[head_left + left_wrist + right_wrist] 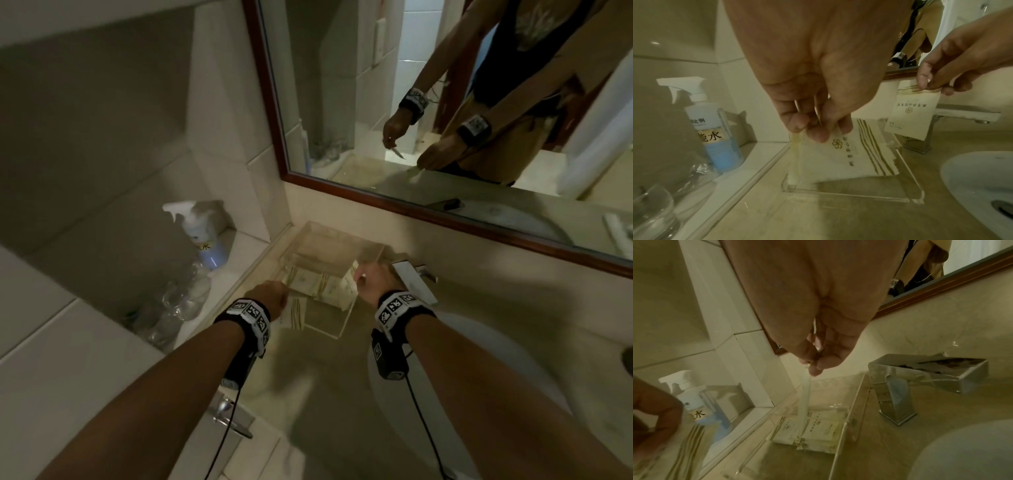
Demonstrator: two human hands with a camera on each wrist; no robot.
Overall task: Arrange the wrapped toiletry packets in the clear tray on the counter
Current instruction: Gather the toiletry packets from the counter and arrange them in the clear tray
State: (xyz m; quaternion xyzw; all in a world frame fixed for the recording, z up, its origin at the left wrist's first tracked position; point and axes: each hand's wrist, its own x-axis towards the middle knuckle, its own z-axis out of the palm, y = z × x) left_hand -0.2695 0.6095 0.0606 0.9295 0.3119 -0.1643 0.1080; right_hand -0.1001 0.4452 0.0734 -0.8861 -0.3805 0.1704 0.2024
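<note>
Strapped round both wrists nearest the lens, black bands (251, 313) with square-coded markers. Pinched in the left hand (813, 97), between the thumb and curled fingertips, a cream wrapped packet (842, 155) with gold stripes and a gold flower emblem. Held it tilted, lower corner dipping over the near left end of the clear tray (853, 197); could not tell whether it touched the tray floor.

Pinched in the right hand (818, 337), thumb against fingertips, a second packet (912, 110) by its top edge. Let it hang upright above the far right part of the tray, clear of the tray floor, edge-on in the right wrist view.

Lying flat inside the tray, toward its far end, several more packets (813, 430), overlapping in a loose stack. Tray itself set on the beige stone counter (818, 224), between a raised tiled ledge on the left and the chrome faucet (920, 374) on the right. Just beyond the faucet side, a white sink basin (972, 178).

On the ledge, a white spray bottle (715, 138) with blue liquid and a printed label, upright. Beside it, nearer the camera, crumpled clear plastic bottles (178, 301). Above the counter, a wood-framed mirror (376, 202), both hands and their packets reflected in it.
</note>
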